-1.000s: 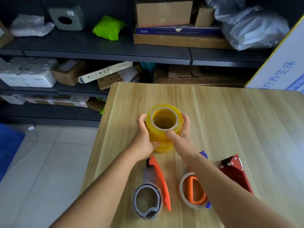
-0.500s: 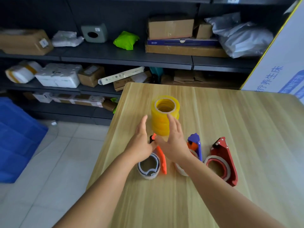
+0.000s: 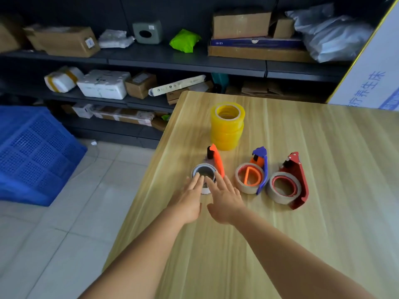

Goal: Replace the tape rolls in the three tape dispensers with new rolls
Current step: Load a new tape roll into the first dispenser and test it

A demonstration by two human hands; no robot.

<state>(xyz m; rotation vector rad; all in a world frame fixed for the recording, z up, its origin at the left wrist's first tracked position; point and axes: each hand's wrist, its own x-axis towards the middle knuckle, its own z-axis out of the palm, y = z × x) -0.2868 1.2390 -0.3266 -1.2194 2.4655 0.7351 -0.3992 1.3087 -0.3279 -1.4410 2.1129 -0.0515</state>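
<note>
A stack of yellow tape rolls [image 3: 227,126] stands upright on the wooden table [image 3: 323,147]. In front of it lie three tape dispensers in a row: an orange and grey one [image 3: 210,167] on the left, a blue and orange one [image 3: 253,172] in the middle, a red one [image 3: 290,182] on the right. Each carries a nearly used-up roll. My left hand [image 3: 190,197] and my right hand [image 3: 224,197] are flat, fingers spread, with their fingertips on the near rim of the left dispenser's roll. Neither hand holds anything.
The table's left edge runs close beside the left dispenser, with tiled floor below. A blue plastic crate [image 3: 32,152] sits on the floor at left. Dark shelves [image 3: 172,59] with cardboard boxes and parcels stand behind the table. A white printed box [image 3: 371,67] rises at the far right.
Both hands let go of the yellow stack, which now stands alone on the table, and drew back toward me onto the left dispenser. The camera view pulled back.
</note>
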